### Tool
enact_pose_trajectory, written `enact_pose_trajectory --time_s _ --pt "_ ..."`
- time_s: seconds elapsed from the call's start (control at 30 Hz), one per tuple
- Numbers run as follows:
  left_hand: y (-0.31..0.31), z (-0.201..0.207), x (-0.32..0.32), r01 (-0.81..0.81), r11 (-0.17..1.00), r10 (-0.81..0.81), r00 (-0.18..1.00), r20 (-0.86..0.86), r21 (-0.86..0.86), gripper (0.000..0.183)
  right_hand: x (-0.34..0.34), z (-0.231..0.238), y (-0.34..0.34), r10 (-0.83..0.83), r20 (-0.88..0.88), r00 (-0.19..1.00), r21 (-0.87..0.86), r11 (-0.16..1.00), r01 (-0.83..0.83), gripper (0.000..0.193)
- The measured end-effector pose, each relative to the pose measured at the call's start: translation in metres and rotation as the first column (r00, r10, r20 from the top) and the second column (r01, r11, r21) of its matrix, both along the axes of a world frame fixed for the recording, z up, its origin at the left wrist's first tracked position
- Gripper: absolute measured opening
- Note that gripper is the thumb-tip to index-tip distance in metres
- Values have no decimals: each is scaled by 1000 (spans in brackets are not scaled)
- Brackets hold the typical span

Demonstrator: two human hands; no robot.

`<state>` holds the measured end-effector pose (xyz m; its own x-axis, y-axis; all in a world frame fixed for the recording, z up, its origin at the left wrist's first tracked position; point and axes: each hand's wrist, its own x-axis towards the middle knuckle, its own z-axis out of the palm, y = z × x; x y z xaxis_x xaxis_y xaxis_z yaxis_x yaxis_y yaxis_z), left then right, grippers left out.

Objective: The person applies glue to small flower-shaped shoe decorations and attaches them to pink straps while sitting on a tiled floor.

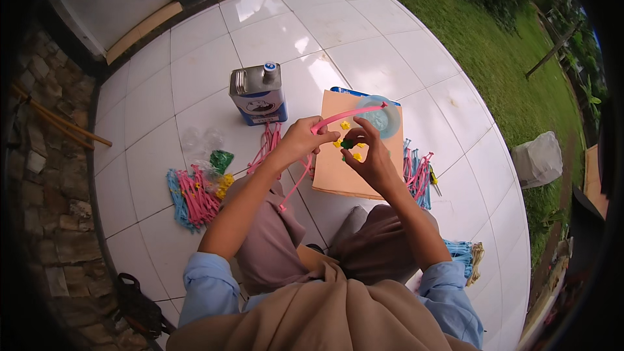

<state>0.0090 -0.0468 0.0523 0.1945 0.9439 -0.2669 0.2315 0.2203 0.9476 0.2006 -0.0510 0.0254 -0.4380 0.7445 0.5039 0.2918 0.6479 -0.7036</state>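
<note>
At the peach board's (330, 179) left edge, the left hand (303, 140) is curled around a pink strip (351, 113); above the board's middle, the right hand (374, 161) pinches a small green piece (348, 145) (thumb and forefinger barely parted).

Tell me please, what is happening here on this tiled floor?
A person's left hand holds a pink strap, while the right hand pinches a small green piece. Both hands are above a flat tan board, where small yellow pieces lie near a bowl. A metal can stands beyond the left hand, and bundles of pink and blue straps lie on the floor.
</note>
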Motion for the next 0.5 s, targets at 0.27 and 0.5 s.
enact_pose_trajectory --time_s 0.27,0.5 --pt "-1 -4 -6 -24 999 22 998 59 29 37 -14 5 -4 24 10 1000 28 999 -25 65" --pt "0 5 -6 -36 990 68 968 240 -134 42 -3 8 0 -111 256 960 504 863 -35 51"
